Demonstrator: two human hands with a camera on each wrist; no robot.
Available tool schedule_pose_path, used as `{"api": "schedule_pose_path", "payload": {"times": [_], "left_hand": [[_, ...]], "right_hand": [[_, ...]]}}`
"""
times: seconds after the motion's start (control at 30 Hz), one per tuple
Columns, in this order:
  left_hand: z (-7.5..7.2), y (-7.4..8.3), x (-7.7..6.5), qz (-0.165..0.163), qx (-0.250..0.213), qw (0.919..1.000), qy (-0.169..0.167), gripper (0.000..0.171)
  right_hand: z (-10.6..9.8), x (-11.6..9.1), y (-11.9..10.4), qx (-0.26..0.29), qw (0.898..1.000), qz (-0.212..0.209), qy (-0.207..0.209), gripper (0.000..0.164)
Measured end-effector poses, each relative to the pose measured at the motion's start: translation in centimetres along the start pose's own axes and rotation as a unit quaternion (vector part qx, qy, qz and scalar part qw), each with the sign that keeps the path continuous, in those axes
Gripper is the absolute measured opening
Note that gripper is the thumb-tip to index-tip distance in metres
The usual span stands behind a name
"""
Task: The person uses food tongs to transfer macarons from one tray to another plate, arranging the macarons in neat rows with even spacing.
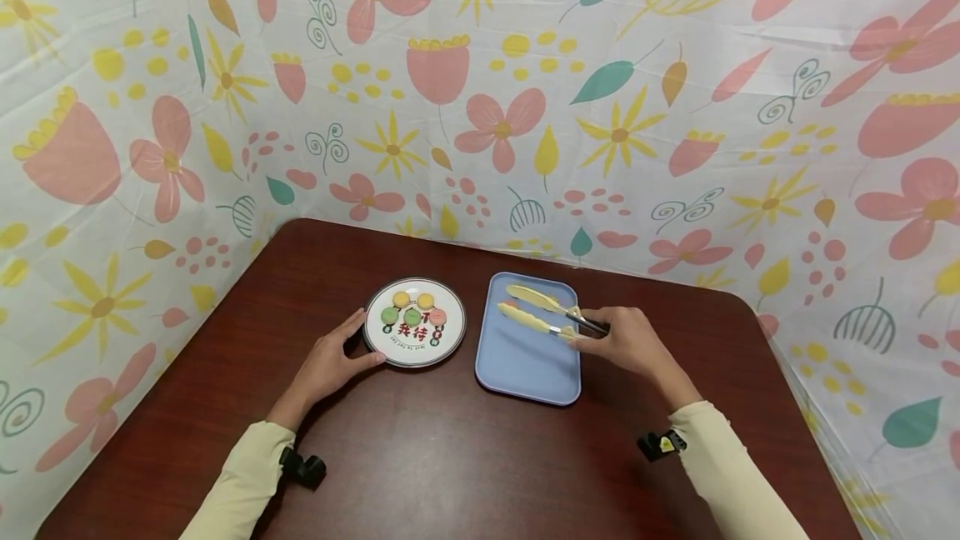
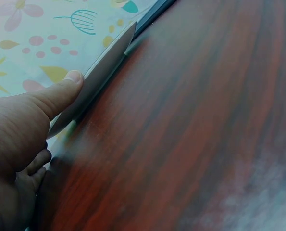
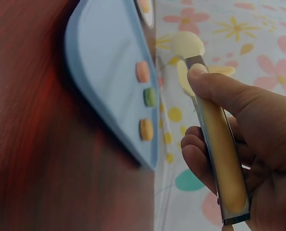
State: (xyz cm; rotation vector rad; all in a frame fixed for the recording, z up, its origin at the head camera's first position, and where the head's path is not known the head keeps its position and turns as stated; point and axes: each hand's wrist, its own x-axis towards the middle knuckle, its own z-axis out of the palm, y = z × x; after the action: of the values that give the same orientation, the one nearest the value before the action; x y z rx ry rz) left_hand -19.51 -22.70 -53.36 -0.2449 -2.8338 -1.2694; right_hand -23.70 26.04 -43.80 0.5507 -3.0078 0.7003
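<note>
My left hand (image 1: pixel 330 365) holds the left rim of a round white plate (image 1: pixel 408 352), thumb at its near edge and fingers along its side. Several yellow, green and pink macarons (image 1: pixel 412 317) lie on the plate. In the left wrist view the thumb presses the rim of the plate (image 2: pixel 102 65). My right hand (image 1: pixel 626 344) grips cream-tipped tongs (image 1: pixel 536 311) by the handle, above a blue tray (image 1: pixel 525 369). Their two tips stand apart with nothing visible between them. A pink (image 3: pixel 142 71), a green (image 3: pixel 149 97) and a yellow macaron (image 3: pixel 146 130) lie on the tray, mostly hidden in the head view.
Plate and tray stand side by side on a dark brown wooden table (image 1: pixel 420 457), a narrow gap between them. A flower-printed cloth (image 1: pixel 480 107) hangs behind the table and along its sides. Black mounts (image 1: pixel 302 468) are strapped to both wrists.
</note>
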Motion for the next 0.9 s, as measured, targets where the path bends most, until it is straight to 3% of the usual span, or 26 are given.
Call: {"api": "schedule_pose_path", "payload": {"times": [0.47, 0.9], "left_hand": [[0.0, -0.1, 0.0, 0.001, -0.001, 1.0000, -0.004, 0.102], [0.1, -0.2, -0.1, 0.008, 0.006, 0.9999, 0.008, 0.100]], "right_hand": [[1.6, 0.0, 2.3, -0.013, 1.000, 0.025, -0.004, 0.068], [2.2, 0.7, 2.5, -0.005, 0.999, 0.036, -0.023, 0.069]]}}
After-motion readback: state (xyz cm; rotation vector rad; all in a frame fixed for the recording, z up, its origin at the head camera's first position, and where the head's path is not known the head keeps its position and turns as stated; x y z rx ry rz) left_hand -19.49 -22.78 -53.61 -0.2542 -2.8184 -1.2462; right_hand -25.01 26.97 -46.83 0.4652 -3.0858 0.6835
